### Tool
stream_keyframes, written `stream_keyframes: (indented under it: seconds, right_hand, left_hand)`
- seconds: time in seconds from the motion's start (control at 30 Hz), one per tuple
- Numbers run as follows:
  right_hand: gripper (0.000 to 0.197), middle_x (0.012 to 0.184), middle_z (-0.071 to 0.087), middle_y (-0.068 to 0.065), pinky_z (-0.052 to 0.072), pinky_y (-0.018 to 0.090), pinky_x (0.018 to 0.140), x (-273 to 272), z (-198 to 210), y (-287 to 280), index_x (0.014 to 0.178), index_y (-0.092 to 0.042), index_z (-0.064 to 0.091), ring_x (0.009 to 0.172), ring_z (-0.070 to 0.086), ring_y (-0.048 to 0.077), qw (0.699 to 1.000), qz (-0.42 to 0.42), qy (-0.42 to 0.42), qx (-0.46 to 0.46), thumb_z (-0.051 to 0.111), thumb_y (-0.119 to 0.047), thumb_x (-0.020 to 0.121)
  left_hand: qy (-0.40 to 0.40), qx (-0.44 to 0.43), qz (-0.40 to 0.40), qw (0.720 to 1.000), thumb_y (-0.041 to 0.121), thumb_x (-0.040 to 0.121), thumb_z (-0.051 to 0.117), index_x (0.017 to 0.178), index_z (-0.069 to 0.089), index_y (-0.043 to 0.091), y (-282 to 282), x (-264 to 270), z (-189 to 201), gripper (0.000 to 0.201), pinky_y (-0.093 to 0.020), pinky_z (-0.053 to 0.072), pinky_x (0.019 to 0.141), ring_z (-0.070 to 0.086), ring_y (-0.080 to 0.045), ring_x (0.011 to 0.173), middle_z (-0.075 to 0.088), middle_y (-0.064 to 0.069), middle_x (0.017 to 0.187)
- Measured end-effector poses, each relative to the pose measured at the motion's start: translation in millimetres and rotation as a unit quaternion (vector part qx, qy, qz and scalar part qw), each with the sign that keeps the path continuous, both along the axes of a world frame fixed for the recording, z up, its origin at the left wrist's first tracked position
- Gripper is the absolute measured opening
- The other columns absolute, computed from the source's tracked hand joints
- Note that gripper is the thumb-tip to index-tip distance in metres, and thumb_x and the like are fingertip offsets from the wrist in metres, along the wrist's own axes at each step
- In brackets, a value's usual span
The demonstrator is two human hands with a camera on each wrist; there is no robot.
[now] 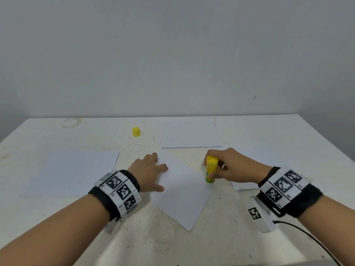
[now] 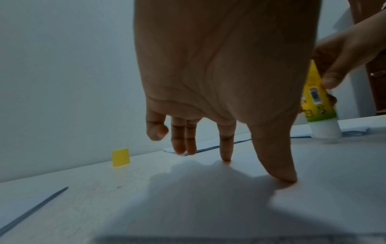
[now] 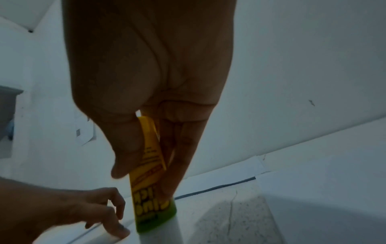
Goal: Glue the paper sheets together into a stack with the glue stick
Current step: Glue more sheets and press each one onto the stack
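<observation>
A glue stick [image 1: 211, 170] is held nearly upright over the middle paper sheet [image 1: 182, 191] on the counter [image 1: 57, 217].

The stick is pinched by the right hand [image 1: 233, 167], thumb on one side and fingers on the other; its long axis runs near-vertical, yellow base up, white glue end down at the sheet's right edge. The sheet is pressed flat by the spread fingertips [image 2: 226, 156] of the left hand [image 1: 148, 170]. Other sheets are seen left [image 1: 75, 172], behind [image 1: 190, 134] and right. A yellow cap [image 1: 136, 131] stands well apart.
</observation>
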State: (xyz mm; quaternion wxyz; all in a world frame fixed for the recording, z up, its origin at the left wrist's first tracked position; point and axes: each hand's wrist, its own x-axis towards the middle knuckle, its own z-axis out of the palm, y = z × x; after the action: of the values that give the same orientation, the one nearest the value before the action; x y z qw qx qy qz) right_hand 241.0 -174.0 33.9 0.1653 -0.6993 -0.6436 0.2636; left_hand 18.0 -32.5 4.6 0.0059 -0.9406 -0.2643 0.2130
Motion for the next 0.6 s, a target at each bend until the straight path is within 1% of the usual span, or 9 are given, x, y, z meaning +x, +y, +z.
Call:
stream_keyframes:
  seconds: [0.1,0.17,0.2,0.27,0.33,0.4,0.47,0.53,0.6]
  right_hand:
    - [0.018,0.083,0.070,-0.001,0.056,0.027,0.071,0,5,3,0.096,-0.017,0.060,0.068,0.066,0.011,0.992,-0.063,0.080,0.072,0.071,-0.011,0.083]
    - [0.018,0.083,0.069,0.002,0.056,0.025,0.069,0,5,8,0.096,-0.014,0.060,0.066,0.067,0.011,0.984,-0.102,0.096,0.108,0.072,-0.011,0.083]
    - [0.018,0.083,0.069,0.004,0.056,0.023,0.068,0,4,12,0.096,-0.014,0.059,0.067,0.067,0.012,0.981,-0.117,0.101,0.119,0.072,-0.011,0.083]
    - [0.018,0.085,0.068,0.006,0.055,0.021,0.067,-1,-1,20,0.095,-0.015,0.058,0.069,0.068,0.016,0.975,-0.142,0.112,0.128,0.072,-0.011,0.083]
    - [0.018,0.089,0.067,0.007,0.055,0.024,0.069,-4,-8,29,0.096,-0.015,0.058,0.071,0.069,0.020,0.971,-0.163,0.128,0.123,0.071,-0.011,0.084]
    - [0.018,0.093,0.067,0.007,0.056,0.027,0.071,-7,-16,38,0.097,-0.013,0.058,0.074,0.069,0.023,0.966,-0.182,0.141,0.117,0.070,-0.012,0.084]
    - [0.018,0.095,0.066,0.007,0.056,0.029,0.074,-10,-22,47,0.097,-0.012,0.057,0.080,0.068,0.025,0.965,-0.189,0.141,0.115,0.070,-0.012,0.084]
    - [0.019,0.096,0.064,0.004,0.055,0.031,0.078,-15,-25,56,0.098,-0.013,0.056,0.084,0.066,0.024,0.964,-0.191,0.142,0.119,0.070,-0.013,0.084]
    - [0.020,0.095,0.062,0.001,0.053,0.028,0.078,-20,-27,65,0.100,-0.013,0.056,0.085,0.064,0.022,0.962,-0.192,0.146,0.127,0.069,-0.013,0.085]
  left_hand:
    - [0.009,0.053,0.002,0.999,0.064,0.085,0.052,0.137,0.036,0.013,-6,3,0,0.074,-0.035,0.037,0.094,0.032,-0.026,0.123,0.025,-0.011,0.138]
    - [-0.014,0.051,-0.010,0.999,0.059,0.086,0.054,0.138,0.032,0.008,-9,5,-2,0.076,-0.037,0.035,0.099,0.028,-0.027,0.128,0.018,-0.012,0.144]
    - [-0.031,0.028,-0.028,0.999,0.052,0.087,0.057,0.141,0.027,0.009,-10,7,-3,0.075,-0.038,0.033,0.104,0.024,-0.028,0.133,0.010,-0.012,0.150]
    - [-0.046,-0.045,-0.068,0.996,0.033,0.090,0.058,0.149,0.016,0.020,-12,9,-4,0.073,-0.040,0.030,0.111,0.015,-0.027,0.141,-0.007,-0.007,0.158]
    - [-0.019,-0.086,-0.076,0.993,0.024,0.095,0.051,0.153,0.009,0.029,-13,10,-5,0.072,-0.040,0.033,0.110,0.014,-0.024,0.143,-0.006,-0.003,0.160]
    - [-0.008,-0.067,-0.062,0.996,0.035,0.096,0.050,0.153,0.011,0.030,-11,10,-5,0.070,-0.039,0.038,0.105,0.022,-0.025,0.139,0.008,-0.007,0.157]
    - [-0.013,-0.051,-0.050,0.997,0.048,0.093,0.052,0.152,0.016,0.027,-9,8,-4,0.073,-0.037,0.039,0.101,0.031,-0.026,0.132,0.015,-0.008,0.151]
    - [-0.015,-0.049,-0.069,0.996,0.049,0.092,0.053,0.152,0.018,0.022,-9,8,-4,0.073,-0.036,0.037,0.103,0.027,-0.025,0.134,0.011,-0.007,0.152]
    - [-0.020,-0.062,-0.090,0.994,0.044,0.094,0.053,0.151,0.019,0.017,-9,9,-5,0.072,-0.037,0.034,0.108,0.019,-0.023,0.139,0.006,-0.004,0.157]
